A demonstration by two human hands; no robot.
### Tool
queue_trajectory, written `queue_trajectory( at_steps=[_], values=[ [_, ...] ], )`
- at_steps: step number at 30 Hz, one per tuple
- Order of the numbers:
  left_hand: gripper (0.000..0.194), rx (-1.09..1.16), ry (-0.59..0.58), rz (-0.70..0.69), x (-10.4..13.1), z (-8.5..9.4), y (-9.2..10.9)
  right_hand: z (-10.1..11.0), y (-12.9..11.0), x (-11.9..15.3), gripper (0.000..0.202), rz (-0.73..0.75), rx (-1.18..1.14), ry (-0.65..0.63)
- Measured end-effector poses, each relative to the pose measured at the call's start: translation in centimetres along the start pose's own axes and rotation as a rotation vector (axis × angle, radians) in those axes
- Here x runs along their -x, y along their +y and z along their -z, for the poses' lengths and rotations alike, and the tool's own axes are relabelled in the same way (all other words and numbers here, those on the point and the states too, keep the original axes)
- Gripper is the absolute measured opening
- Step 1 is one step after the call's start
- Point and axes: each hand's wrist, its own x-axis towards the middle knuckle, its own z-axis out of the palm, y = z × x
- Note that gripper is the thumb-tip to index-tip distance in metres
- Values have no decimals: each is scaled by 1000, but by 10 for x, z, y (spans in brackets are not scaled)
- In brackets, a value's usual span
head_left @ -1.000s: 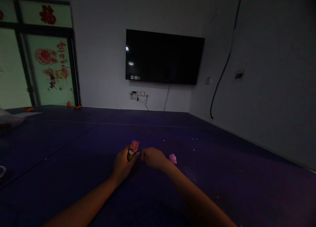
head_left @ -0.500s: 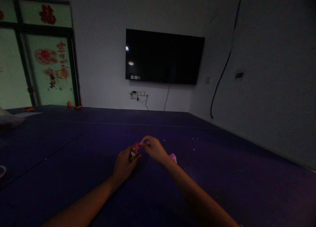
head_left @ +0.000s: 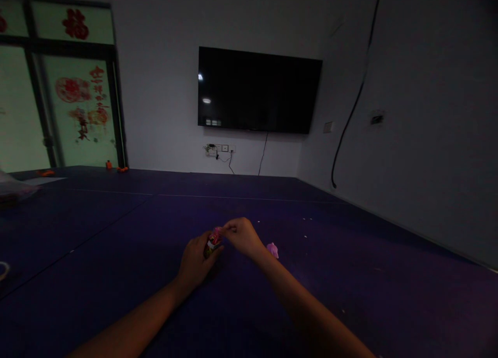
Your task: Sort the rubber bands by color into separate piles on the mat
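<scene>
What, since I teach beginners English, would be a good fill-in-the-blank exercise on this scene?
The colourful item is held in the ____ hand.
The crumpled pink thing lies to the ____ of both hands.
The big dark screen hangs on the ____.
The large character above the glass door is ____.

Missing words, in order: left; right; wall; red.

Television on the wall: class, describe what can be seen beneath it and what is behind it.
Beneath the television are wall sockets and a thin dark cable hanging down. Whatever is behind it is covered, so cannot be seen.
</scene>
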Motion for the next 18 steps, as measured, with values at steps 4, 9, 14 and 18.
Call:
queue_trajectory(
  at_steps=[4,9,14,18],
  values=[
    [36,21,3,-4,0,0,1,3,-5,2,30,20,55,-34],
    [37,77,-6,40,0,1,1,8,-6,2,47,75,99,109],
    [39,92,-16,70,-1,0,-1,10,-11,7,64,205,89,63],
    [38,110,-14,74,-1,0,-2,8,-13,10,64,305,264,-51]
  ],
)
